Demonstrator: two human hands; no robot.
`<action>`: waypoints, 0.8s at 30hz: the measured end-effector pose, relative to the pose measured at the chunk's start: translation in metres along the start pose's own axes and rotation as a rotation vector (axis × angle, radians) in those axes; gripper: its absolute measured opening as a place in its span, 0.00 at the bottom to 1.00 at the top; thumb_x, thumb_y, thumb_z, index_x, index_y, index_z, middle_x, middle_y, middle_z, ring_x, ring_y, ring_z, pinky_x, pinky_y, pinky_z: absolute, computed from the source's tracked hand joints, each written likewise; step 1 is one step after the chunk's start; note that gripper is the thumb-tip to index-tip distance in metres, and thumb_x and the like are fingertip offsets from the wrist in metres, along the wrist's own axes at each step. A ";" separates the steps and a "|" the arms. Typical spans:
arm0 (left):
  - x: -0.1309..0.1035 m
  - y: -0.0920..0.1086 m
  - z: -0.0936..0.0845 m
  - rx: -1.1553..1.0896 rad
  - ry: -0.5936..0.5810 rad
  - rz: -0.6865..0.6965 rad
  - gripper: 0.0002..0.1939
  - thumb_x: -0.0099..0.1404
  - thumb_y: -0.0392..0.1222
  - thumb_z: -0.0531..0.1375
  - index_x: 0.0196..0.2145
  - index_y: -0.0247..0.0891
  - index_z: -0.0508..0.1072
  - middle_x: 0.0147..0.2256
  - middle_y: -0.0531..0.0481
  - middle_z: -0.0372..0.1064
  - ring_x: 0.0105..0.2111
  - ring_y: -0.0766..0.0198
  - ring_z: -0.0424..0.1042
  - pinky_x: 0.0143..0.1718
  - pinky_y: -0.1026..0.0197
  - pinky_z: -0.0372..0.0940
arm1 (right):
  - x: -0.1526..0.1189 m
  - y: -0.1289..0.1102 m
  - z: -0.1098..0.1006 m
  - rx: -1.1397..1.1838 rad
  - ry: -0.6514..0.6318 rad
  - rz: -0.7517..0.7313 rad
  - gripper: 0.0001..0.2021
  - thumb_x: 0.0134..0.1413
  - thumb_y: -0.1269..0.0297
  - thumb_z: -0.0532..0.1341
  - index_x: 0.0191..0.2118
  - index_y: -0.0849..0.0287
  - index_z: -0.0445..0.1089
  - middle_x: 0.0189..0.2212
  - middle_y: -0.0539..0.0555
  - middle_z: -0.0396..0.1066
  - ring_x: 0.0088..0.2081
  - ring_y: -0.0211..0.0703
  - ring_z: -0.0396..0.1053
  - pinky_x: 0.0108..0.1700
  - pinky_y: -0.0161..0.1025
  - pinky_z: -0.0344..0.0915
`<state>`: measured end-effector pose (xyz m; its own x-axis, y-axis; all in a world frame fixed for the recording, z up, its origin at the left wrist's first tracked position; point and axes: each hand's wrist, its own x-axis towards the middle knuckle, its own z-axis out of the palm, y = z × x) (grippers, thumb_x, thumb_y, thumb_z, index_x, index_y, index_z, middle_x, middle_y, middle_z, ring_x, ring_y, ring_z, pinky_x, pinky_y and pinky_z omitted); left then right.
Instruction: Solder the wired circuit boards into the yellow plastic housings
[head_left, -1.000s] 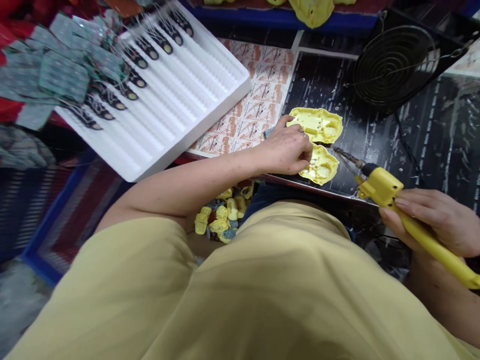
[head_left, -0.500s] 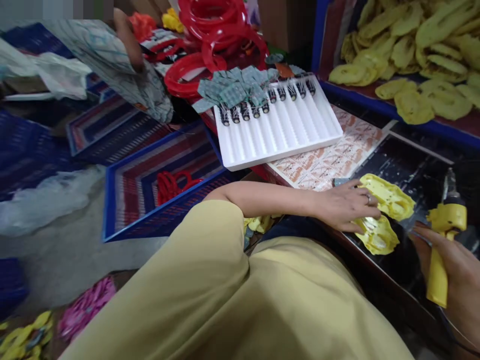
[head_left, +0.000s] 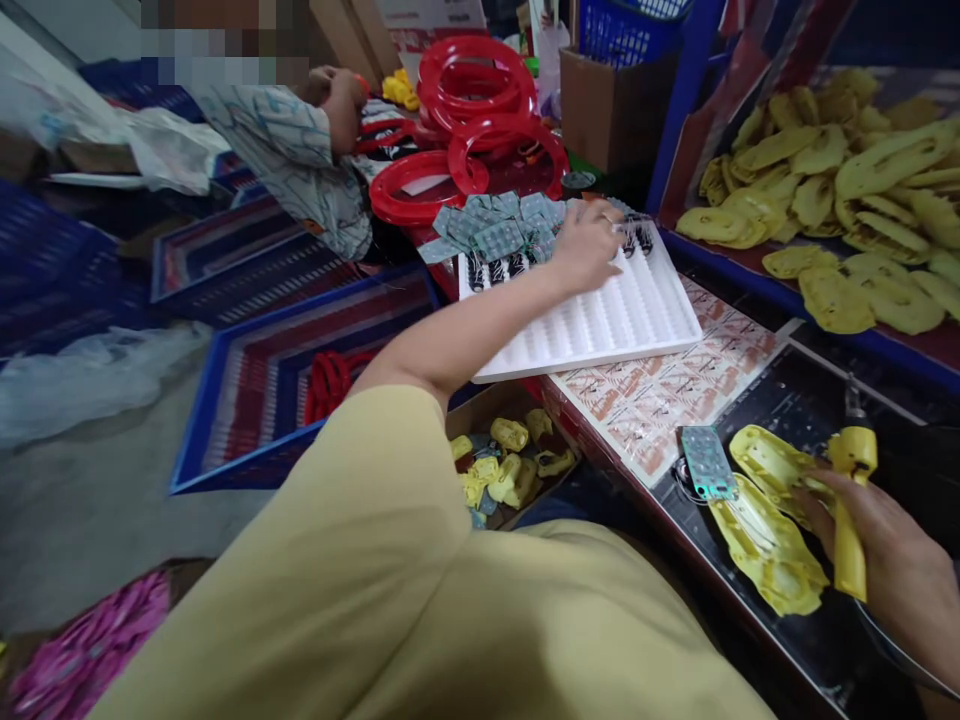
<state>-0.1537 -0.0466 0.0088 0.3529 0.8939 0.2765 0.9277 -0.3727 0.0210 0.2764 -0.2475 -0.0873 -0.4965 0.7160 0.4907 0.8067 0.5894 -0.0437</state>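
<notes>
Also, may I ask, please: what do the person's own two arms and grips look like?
The left arm wears a short, plain, pale yellow sleeve. The left grip is gloveless, with what looks like a ring on one finger, too small to be sure. The right grip is gloveless too; any right sleeve is out of view.

And we're in a workshop, an assembly bench by the look of it: green circuit boards (head_left: 501,238) heaped at a white tray (head_left: 600,325), yellow shells (head_left: 769,545) open on the black bench top (head_left: 675,520). Bins (head_left: 300,380) crowd the floor, red rings (head_left: 480,85) pile up, and over there a second person (head_left: 285,150) sits among the parts, hands together!
</notes>
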 end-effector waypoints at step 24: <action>0.014 0.142 -0.002 -1.226 -0.600 0.237 0.07 0.67 0.40 0.71 0.33 0.34 0.82 0.27 0.52 0.72 0.27 0.71 0.69 0.33 0.63 0.65 | -0.005 -0.040 -0.016 -0.058 0.032 0.125 0.15 0.77 0.50 0.60 0.50 0.54 0.78 0.41 0.57 0.85 0.38 0.47 0.84 0.33 0.35 0.74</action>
<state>-0.0170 -0.0879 0.0173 0.7734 0.6317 -0.0530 0.2509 -0.2282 0.9407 0.2519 -0.2808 -0.0741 -0.3809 0.7697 0.5123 0.8795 0.4727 -0.0563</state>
